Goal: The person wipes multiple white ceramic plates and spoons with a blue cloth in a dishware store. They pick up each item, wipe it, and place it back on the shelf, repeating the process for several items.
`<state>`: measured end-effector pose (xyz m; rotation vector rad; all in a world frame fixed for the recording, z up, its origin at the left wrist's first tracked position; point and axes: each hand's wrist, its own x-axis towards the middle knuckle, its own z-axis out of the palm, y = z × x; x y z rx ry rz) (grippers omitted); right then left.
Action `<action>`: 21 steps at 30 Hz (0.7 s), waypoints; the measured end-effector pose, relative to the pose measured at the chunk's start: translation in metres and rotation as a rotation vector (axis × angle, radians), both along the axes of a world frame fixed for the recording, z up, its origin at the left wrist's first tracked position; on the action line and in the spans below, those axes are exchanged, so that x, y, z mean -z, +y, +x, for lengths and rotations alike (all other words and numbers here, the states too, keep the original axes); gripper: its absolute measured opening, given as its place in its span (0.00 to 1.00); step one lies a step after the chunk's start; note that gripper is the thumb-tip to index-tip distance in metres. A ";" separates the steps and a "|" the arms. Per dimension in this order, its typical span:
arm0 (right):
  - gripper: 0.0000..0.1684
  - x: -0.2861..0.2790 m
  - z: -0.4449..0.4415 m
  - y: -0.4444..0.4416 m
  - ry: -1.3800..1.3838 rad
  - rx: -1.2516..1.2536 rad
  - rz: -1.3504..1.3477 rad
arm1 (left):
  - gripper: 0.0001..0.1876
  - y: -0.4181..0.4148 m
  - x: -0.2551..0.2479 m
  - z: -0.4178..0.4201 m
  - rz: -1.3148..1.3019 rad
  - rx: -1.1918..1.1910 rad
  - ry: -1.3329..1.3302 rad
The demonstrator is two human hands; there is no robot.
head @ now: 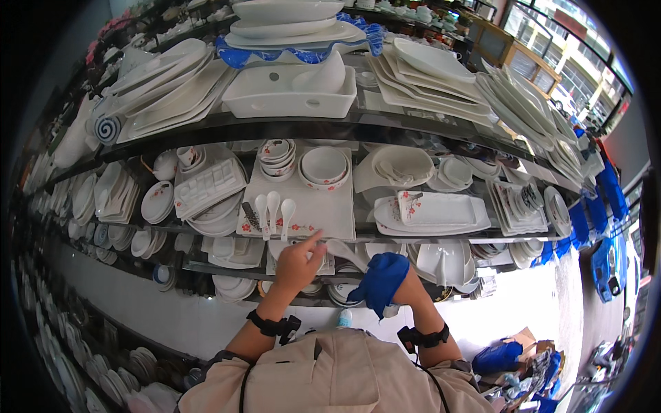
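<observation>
A blue cloth [384,279] is bunched in my right hand [404,290] and covers most of its fingers. Out of the cloth towards the left sticks a white ceramic spoon [345,253], its far end close beside my left hand [299,262]. My left index finger stretches towards the front edge of a white rectangular platter [330,222] with red flower decoration. Whether a left fingertip touches the spoon cannot be told. Three white spoons [273,209] lie on that platter, behind my left hand. Flower-patterned bowls [324,166] and a stack of small bowls [277,157] stand at its back.
Dark display shelves [310,126] hold crockery on several levels. Above is a deep white dish [289,100] under a blue wavy-edged plate [304,54]. Stacked platters [434,209] stand right of my hands. Cardboard and blue bags [516,356] lie on the floor at right.
</observation>
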<state>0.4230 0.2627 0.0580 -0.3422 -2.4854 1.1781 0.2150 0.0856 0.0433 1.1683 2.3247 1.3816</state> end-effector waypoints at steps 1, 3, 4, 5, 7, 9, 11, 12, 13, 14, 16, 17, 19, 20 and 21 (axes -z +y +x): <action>0.11 0.002 0.000 0.014 0.043 0.031 0.090 | 0.14 0.003 0.003 -0.006 -0.052 -0.094 0.080; 0.10 0.000 -0.005 0.046 0.130 0.091 0.264 | 0.15 0.008 0.012 -0.019 -0.163 -0.262 0.200; 0.08 -0.002 -0.012 0.064 0.181 0.096 0.382 | 0.15 0.008 0.017 -0.025 -0.223 -0.341 0.242; 0.09 -0.005 -0.017 0.079 0.151 0.143 0.477 | 0.15 0.008 0.022 -0.031 -0.284 -0.419 0.285; 0.10 -0.015 -0.026 0.104 0.093 0.240 0.677 | 0.16 0.012 0.027 -0.036 -0.418 -0.451 0.259; 0.11 -0.015 -0.039 0.127 -0.112 0.373 0.635 | 0.17 0.017 0.031 -0.038 -0.526 -0.491 0.271; 0.11 -0.011 -0.050 0.146 -0.169 0.477 0.621 | 0.18 0.022 0.037 -0.039 -0.519 -0.532 0.271; 0.11 -0.004 -0.056 0.156 -0.122 0.516 0.628 | 0.19 0.024 0.041 -0.040 -0.515 -0.553 0.271; 0.11 0.003 -0.060 0.166 -0.075 0.555 0.634 | 0.19 0.025 0.047 -0.041 -0.492 -0.564 0.272; 0.08 0.011 -0.063 0.177 -0.088 0.532 0.682 | 0.19 0.025 0.055 -0.044 -0.470 -0.575 0.272; 0.07 0.012 -0.073 0.189 -0.100 0.517 0.679 | 0.18 0.026 0.059 -0.048 -0.436 -0.603 0.269; 0.06 0.013 -0.079 0.194 -0.106 0.511 0.678 | 0.16 0.026 0.061 -0.049 -0.426 -0.617 0.266; 0.06 0.016 -0.089 0.204 -0.129 0.514 0.655 | 0.14 0.027 0.061 -0.050 -0.413 -0.637 0.266; 0.06 0.019 -0.093 0.209 -0.141 0.517 0.644 | 0.14 0.027 0.061 -0.050 -0.410 -0.642 0.268; 0.06 0.021 -0.095 0.213 -0.138 0.496 0.650 | 0.13 0.028 0.060 -0.051 -0.407 -0.644 0.271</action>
